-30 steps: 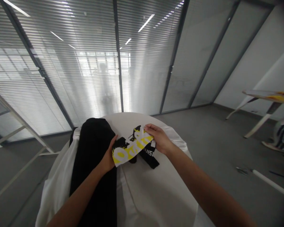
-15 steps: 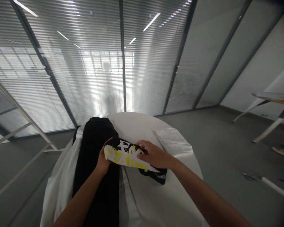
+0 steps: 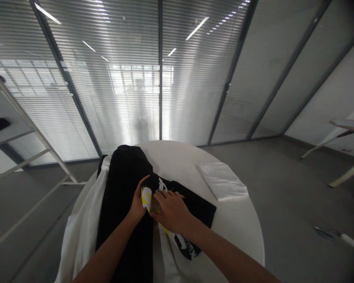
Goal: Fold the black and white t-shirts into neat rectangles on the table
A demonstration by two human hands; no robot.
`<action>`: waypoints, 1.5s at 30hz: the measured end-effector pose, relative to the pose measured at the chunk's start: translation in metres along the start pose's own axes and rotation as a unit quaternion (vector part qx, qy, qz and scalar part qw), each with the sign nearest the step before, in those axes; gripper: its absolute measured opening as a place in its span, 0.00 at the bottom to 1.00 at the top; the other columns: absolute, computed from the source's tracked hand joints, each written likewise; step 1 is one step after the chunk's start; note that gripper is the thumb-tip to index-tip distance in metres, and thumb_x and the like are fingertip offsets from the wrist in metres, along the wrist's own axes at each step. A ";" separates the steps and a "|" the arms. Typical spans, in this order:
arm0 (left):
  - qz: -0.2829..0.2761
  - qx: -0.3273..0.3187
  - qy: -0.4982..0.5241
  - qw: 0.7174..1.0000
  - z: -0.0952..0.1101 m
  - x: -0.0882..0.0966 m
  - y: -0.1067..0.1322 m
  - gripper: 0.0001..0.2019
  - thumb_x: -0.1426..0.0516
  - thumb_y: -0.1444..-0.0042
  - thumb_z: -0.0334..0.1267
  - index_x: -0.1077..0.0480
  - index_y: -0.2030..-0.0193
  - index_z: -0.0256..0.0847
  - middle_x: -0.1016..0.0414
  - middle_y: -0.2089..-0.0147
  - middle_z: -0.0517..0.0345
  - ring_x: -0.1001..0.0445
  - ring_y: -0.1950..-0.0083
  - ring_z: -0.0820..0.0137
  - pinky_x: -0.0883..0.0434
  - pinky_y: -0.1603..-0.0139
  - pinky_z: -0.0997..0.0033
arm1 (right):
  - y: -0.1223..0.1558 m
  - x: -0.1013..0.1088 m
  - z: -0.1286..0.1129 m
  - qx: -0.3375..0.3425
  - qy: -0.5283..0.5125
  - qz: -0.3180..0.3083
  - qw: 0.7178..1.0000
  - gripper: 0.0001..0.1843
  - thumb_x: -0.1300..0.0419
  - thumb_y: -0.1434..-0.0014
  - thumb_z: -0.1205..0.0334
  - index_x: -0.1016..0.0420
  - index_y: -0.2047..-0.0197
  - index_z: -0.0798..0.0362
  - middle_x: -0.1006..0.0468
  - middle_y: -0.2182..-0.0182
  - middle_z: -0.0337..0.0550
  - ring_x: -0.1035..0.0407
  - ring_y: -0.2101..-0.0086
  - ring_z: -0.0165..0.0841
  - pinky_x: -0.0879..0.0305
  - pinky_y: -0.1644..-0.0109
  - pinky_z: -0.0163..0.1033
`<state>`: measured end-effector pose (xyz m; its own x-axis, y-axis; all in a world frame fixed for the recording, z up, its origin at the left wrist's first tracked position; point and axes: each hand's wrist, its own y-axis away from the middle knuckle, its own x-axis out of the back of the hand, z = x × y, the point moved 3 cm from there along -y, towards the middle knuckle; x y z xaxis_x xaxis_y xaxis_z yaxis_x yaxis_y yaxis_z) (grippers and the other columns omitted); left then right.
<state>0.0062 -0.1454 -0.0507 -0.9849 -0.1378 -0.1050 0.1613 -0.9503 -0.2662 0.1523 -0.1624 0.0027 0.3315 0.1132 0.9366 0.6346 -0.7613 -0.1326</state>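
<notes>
My left hand [image 3: 139, 202] is closed around one end of a black cloth [image 3: 200, 205] printed with white and yellow lettering. The cloth looks like a garment, though I cannot make out its exact kind. My right hand [image 3: 171, 210] grips the same cloth near the left hand, fingers bent over its upper edge and thumb underneath. The rest of the cloth spreads rightward on the round white table [image 3: 177, 155], one printed corner hanging below my right wrist. Close on the left lies a long black garment [image 3: 125, 179], partly under my left forearm.
White fabric [image 3: 79, 232] drapes over the table's left side. A flat white packet [image 3: 224, 181] lies at the table's right. A white metal frame [image 3: 56, 157] stands to the left. Behind the table is a glass wall with blinds [image 3: 191, 98].
The printed cloth has gone from a folded strip held between my hands to lying spread toward the right. My right hand has moved left, closer to my left hand. The view has shifted slightly.
</notes>
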 end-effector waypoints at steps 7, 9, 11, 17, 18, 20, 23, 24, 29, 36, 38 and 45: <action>0.017 0.035 0.010 0.999 -0.004 0.002 -0.002 0.34 0.38 0.50 0.38 0.44 0.36 0.44 0.26 0.49 0.52 0.25 0.50 0.60 0.29 0.47 0.58 | -0.011 -0.004 0.001 -0.015 -0.045 0.006 0.999 0.09 0.46 0.38 0.61 0.30 0.56 0.51 0.23 0.59 0.48 0.31 0.55 0.42 0.44 0.49 0.47; 0.039 0.049 0.016 0.998 -0.004 0.004 -0.003 0.34 0.40 0.47 0.41 0.47 0.34 0.44 0.29 0.44 0.49 0.26 0.48 0.61 0.29 0.47 0.58 | -0.017 0.000 0.011 -0.032 -0.164 0.005 0.986 0.07 0.47 0.39 0.61 0.30 0.60 0.51 0.23 0.63 0.43 0.30 0.59 0.38 0.41 0.53 0.42; 0.034 0.025 0.013 0.999 -0.002 0.004 -0.004 0.34 0.42 0.45 0.43 0.50 0.33 0.46 0.37 0.36 0.46 0.30 0.41 0.59 0.32 0.43 0.57 | -0.023 0.009 0.022 -0.053 -0.334 0.020 0.941 0.10 0.47 0.38 0.55 0.31 0.63 0.51 0.25 0.67 0.40 0.31 0.65 0.34 0.40 0.59 0.38; 0.035 -0.115 -0.241 0.963 0.006 -0.004 0.002 0.44 0.36 0.52 0.39 0.51 0.30 0.45 0.55 0.29 0.45 0.52 0.28 0.53 0.50 0.31 0.47 | -0.027 0.052 0.037 -0.138 -0.669 0.100 0.724 0.16 0.38 0.48 0.48 0.29 0.60 0.49 0.24 0.71 0.35 0.29 0.71 0.34 0.34 0.64 0.37; 0.053 -0.118 -0.275 0.953 0.006 -0.003 0.002 0.40 0.37 0.51 0.37 0.47 0.32 0.44 0.52 0.30 0.44 0.49 0.30 0.53 0.49 0.31 0.48 | -0.025 0.058 0.037 -0.149 -0.683 0.109 0.707 0.17 0.37 0.50 0.49 0.28 0.59 0.49 0.24 0.71 0.35 0.29 0.70 0.34 0.34 0.63 0.38; 0.064 -0.103 -0.317 0.941 0.007 0.000 -0.001 0.30 0.39 0.49 0.37 0.37 0.38 0.42 0.41 0.38 0.45 0.38 0.36 0.55 0.42 0.34 0.50 | -0.020 0.066 0.039 -0.177 -0.689 0.131 0.691 0.19 0.35 0.52 0.51 0.28 0.58 0.48 0.23 0.71 0.35 0.28 0.71 0.35 0.34 0.65 0.38; 0.040 -0.060 -0.345 0.936 0.009 0.012 -0.006 0.17 0.40 0.47 0.42 0.27 0.50 0.41 0.31 0.51 0.49 0.28 0.50 0.58 0.32 0.44 0.54 | -0.013 0.071 0.045 -0.195 -0.662 0.158 0.706 0.18 0.34 0.52 0.52 0.28 0.58 0.47 0.25 0.74 0.34 0.30 0.72 0.34 0.36 0.68 0.36; 0.022 -0.042 -0.342 0.939 0.009 0.016 -0.007 0.15 0.40 0.46 0.45 0.26 0.54 0.41 0.30 0.54 0.50 0.27 0.54 0.60 0.30 0.48 0.56 | -0.011 0.072 0.047 -0.187 -0.652 0.158 0.718 0.16 0.35 0.51 0.51 0.28 0.60 0.47 0.26 0.75 0.34 0.31 0.73 0.34 0.37 0.69 0.36; -0.104 0.140 -0.199 0.964 0.006 0.031 -0.012 0.21 0.44 0.44 0.57 0.29 0.71 0.37 0.29 0.74 0.56 0.29 0.74 0.69 0.31 0.74 0.70 | -0.009 0.075 0.055 -0.116 -0.625 0.114 0.763 0.13 0.39 0.45 0.47 0.32 0.67 0.47 0.29 0.75 0.34 0.34 0.74 0.32 0.40 0.70 0.35; 0.028 0.131 0.017 0.991 0.078 0.047 -0.032 0.19 0.38 0.50 0.53 0.31 0.68 0.36 0.22 0.71 0.53 0.23 0.72 0.65 0.23 0.67 0.58 | 0.015 0.114 0.050 -0.040 -0.452 0.052 0.889 0.16 0.40 0.42 0.49 0.35 0.73 0.51 0.36 0.76 0.33 0.40 0.73 0.28 0.44 0.70 0.32; 0.022 0.102 0.043 0.994 0.111 0.054 -0.035 0.17 0.36 0.52 0.49 0.31 0.71 0.36 0.24 0.74 0.55 0.23 0.71 0.64 0.22 0.63 0.56 | 0.030 0.127 0.036 -0.012 -0.438 -0.033 0.898 0.16 0.39 0.42 0.50 0.33 0.73 0.52 0.35 0.76 0.34 0.40 0.73 0.28 0.44 0.70 0.32; -0.019 0.026 -0.049 0.998 0.225 0.077 -0.081 0.11 0.45 0.43 0.37 0.28 0.63 0.28 0.25 0.74 0.62 0.24 0.69 0.72 0.27 0.62 0.63 | 0.024 0.156 -0.018 -0.015 -0.623 -0.148 0.768 0.15 0.35 0.47 0.51 0.26 0.62 0.52 0.25 0.71 0.39 0.30 0.71 0.32 0.34 0.68 0.36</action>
<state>-0.0965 -0.1419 0.1788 -0.9921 -0.1255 -0.0002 0.1225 -0.9684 -0.2173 0.2064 -0.1745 0.1512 0.5980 0.7933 -0.1144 0.8010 -0.5965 0.0509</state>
